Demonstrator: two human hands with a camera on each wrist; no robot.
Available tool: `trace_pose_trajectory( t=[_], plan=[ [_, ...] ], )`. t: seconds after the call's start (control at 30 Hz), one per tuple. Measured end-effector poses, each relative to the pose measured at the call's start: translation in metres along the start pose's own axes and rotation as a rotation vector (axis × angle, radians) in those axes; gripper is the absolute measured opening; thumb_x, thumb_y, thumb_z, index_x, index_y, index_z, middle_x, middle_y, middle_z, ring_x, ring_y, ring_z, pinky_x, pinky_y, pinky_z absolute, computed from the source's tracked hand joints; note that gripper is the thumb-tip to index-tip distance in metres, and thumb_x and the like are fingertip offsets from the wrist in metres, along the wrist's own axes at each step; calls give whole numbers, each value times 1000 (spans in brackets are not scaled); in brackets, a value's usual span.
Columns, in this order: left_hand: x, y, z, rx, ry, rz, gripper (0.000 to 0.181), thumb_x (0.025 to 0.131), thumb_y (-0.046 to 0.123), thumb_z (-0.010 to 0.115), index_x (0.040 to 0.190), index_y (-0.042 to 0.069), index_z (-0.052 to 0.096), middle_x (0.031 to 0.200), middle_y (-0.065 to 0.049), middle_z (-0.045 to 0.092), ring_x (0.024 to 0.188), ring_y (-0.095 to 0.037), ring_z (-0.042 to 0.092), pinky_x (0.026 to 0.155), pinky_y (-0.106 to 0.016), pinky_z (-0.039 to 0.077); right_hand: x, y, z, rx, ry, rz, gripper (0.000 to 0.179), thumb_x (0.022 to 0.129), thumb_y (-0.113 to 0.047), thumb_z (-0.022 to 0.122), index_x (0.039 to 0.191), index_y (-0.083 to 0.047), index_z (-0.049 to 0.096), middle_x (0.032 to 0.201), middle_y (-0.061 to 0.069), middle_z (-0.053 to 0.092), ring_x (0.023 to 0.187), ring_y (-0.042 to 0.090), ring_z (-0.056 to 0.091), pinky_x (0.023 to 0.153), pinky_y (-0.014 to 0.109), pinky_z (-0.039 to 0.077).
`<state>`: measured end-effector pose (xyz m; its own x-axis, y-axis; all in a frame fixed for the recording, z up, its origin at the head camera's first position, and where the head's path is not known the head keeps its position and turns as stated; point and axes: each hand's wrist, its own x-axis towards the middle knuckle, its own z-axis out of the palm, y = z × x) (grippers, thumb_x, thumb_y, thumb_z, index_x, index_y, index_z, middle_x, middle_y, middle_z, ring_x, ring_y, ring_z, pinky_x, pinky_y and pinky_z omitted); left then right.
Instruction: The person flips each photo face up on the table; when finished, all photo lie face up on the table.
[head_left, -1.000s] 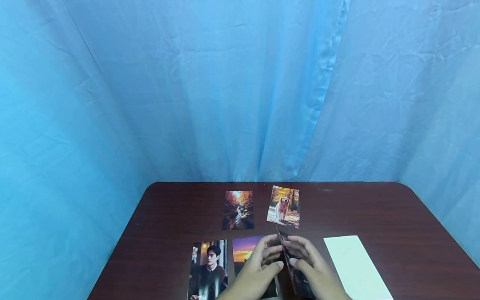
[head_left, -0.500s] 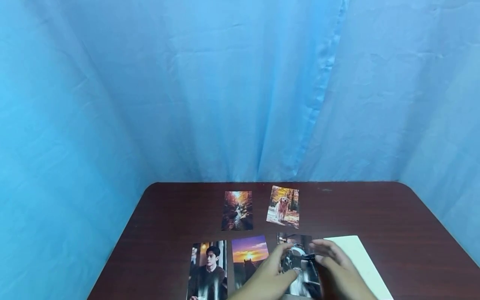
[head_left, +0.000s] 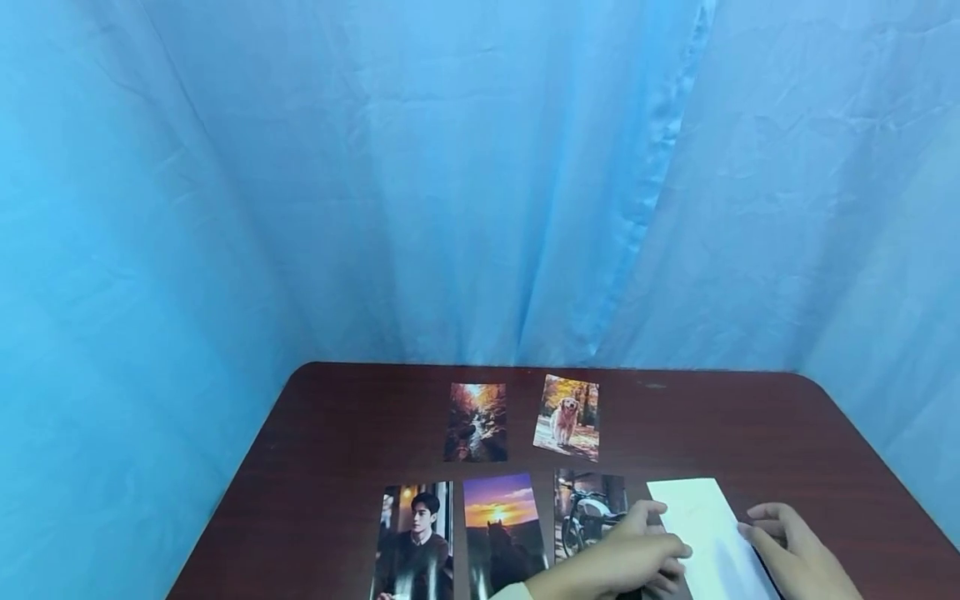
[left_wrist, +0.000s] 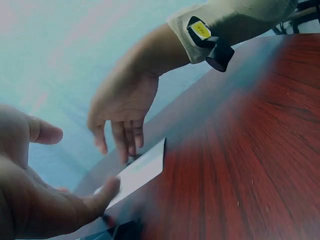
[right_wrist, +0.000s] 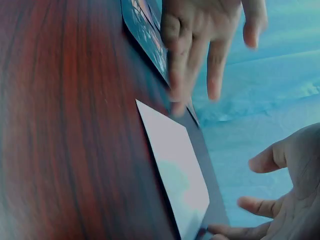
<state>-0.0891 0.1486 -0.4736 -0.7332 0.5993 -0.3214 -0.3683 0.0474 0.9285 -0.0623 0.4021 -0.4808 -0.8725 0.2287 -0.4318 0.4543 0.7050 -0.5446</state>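
Observation:
A blank white rectangular sheet [head_left: 708, 521] lies at the right of the row nearest the person; it also shows as a pale card [right_wrist: 175, 162] in the right wrist view. Over its left edge reaches my left hand [head_left: 626, 557], fingers loosely bent and apart, holding nothing. My right hand [head_left: 802, 554] is at the sheet's right edge, thumb and fingertips right by it. Both hands have a gap between thumb and fingers in the wrist views. Partly covered by the left hand and forearm, a motorcycle photo [head_left: 572, 517] lies flat to the left of the sheet.
Left of the motorcycle photo lie a sunset photo with a horse [head_left: 501, 533] and a portrait photo [head_left: 416, 546]. Farther back are a forest stream photo [head_left: 476, 423] and a dog photo [head_left: 567, 417]. A light blue curtain [head_left: 450, 208] surrounds the dark wooden table [head_left: 352, 433].
The motorcycle photo went from upright between both hands to flat beside the sunset photo and was let go. Both hands then moved right to the white sheet.

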Motion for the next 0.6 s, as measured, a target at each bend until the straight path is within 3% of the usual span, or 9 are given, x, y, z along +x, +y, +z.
trace_pose_trajectory(
  t=[0.13,0.2,0.23,0.37,0.43,0.5,0.6],
  plan=[
    [5,-1,8,-69,-41,-70,60,94,12,63,148,11,36,140,-20,59,62,-22,72,43,-14,46,1,-10,9,86,-6,-31,66,111,-48,44,141,10,40,138,35,58,121,46,62,84,44,56],
    [5,0,10,-74,-44,-96,61,94,13,64,149,14,36,147,-22,55,49,-12,60,41,-14,42,1,-15,10,137,-10,-41,58,112,-40,42,141,11,39,139,34,57,119,42,64,83,43,57],
    [5,1,11,-74,-44,-104,61,95,13,65,148,15,36,149,-21,54,46,-8,53,41,-14,41,2,-17,11,160,-14,-47,56,113,-36,40,142,11,38,139,35,56,118,40,65,83,42,57],
    [5,0,12,-72,-37,-83,58,94,11,65,146,14,39,146,-16,60,52,-7,57,40,-13,40,-1,-19,6,257,-36,-42,55,115,-33,35,146,12,33,139,32,60,109,22,70,84,38,58],
    [5,0,12,-56,-36,-58,55,93,10,65,143,14,41,144,-15,62,56,-9,60,41,-14,41,-3,-17,1,317,-34,-26,56,116,-36,34,148,10,32,130,20,69,103,10,70,84,35,58],
    [6,-1,12,-24,-37,-36,53,92,11,65,141,14,43,145,-17,61,59,-11,64,41,-14,41,-6,-15,-4,378,-6,-28,53,116,-36,33,148,6,35,119,-3,73,96,0,67,82,30,57],
    [8,0,12,26,-37,-26,51,92,12,65,139,14,46,150,-22,56,71,-31,75,42,-16,41,-12,-13,-10,482,42,-52,39,115,-37,38,140,-9,49,105,-29,67,91,-6,65,80,26,57]
  ],
)
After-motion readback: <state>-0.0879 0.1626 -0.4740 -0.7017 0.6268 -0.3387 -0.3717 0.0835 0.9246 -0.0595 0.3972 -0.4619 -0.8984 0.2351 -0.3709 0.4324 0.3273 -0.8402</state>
